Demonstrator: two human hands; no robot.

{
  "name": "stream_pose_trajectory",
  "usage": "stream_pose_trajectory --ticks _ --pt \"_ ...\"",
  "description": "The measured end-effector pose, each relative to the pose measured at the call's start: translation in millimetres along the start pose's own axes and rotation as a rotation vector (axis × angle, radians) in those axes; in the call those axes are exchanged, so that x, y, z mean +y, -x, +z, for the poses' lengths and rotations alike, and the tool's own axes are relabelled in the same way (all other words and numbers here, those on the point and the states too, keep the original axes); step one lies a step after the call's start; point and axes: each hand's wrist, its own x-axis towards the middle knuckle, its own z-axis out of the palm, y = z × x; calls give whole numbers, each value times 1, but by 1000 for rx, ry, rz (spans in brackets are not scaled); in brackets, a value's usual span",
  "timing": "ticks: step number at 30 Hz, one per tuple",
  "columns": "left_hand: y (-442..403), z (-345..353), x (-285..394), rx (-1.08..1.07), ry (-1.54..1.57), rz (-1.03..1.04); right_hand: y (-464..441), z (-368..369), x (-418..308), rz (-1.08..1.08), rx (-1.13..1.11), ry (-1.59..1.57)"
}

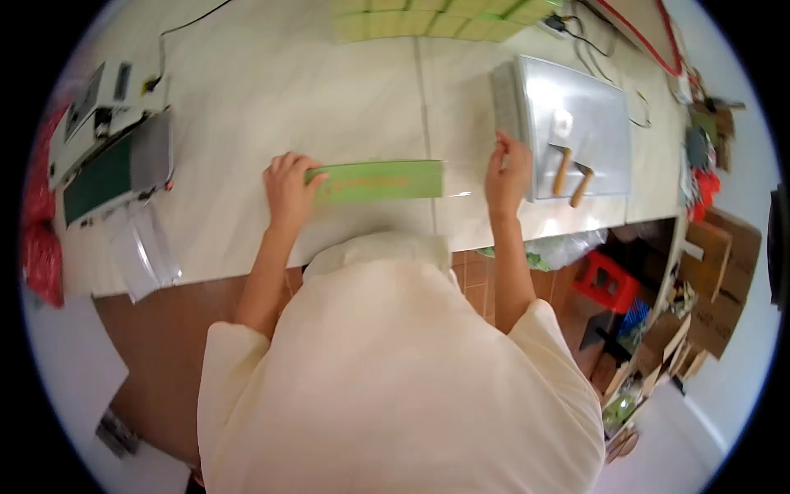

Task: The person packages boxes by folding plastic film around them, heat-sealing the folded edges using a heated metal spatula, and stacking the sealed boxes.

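A long, flat green box (383, 181) with faint orange lettering lies lengthwise on the table in front of me. My left hand (288, 188) is closed on its left end, with the thumb along the near side and the fingers over the far corner. To the right of the box, apart from it, my right hand (508, 171) is raised beside the stack of clear sheets (605, 107). Its fingers are curled with the tips close together; whatever they pinch, if anything, is too small to make out. A small shiny strip (459, 194) shows just past the box's right end.
Two wooden-handled tools (571, 177) lie on the clear sheets. Several green boxes (436, 20) stand in rows at the far edge. At left is a machine (119, 148) with a cable, and a clear plastic bag (141, 251) overhangs the table edge. Below right stands a red stool (606, 281).
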Motion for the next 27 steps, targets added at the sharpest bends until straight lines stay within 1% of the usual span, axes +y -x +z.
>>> stream_pose_trajectory --ticks 1,3,4,6,7,9,11,13,14,15,17,19,23,25,26,27 --pt "0 1 -1 7 1 7 -6 -19 27 17 27 157" --pt "2 2 -1 20 27 24 -12 -47 63 -54 165 462" --pt "2 2 0 34 22 5 -12 -56 74 -52 178 479" --pt "2 2 1 31 32 4 -12 -64 91 -30 151 671" --pt "3 1 0 26 30 -13 -12 -63 97 -33 156 663" --pt "2 2 -1 31 22 -9 -17 -55 108 160 72 709" --pt "2 1 -2 34 6 -24 -22 -49 124 174 53 652" --pt "2 0 0 39 30 2 -25 -39 131 489 -14 499" --pt "2 1 -2 48 17 -24 -24 -37 129 476 -3 443" --pt "2 2 -3 49 39 -13 -23 -38 119 419 -3 448" --pt "4 4 -5 53 58 -17 -22 -40 83 361 -99 305" --pt "4 5 -4 64 58 3 -4 -31 53 202 -301 58" --pt "4 6 -3 78 57 18 9 -15 -29 -294 -719 -384" --pt "5 2 -5 49 75 21 20 -1 -41 -462 -831 -415" --pt "5 4 -7 51 70 11 23 3 -44 -484 -898 -399" --pt "5 6 -8 49 62 18 23 7 -44 -493 -906 -406"
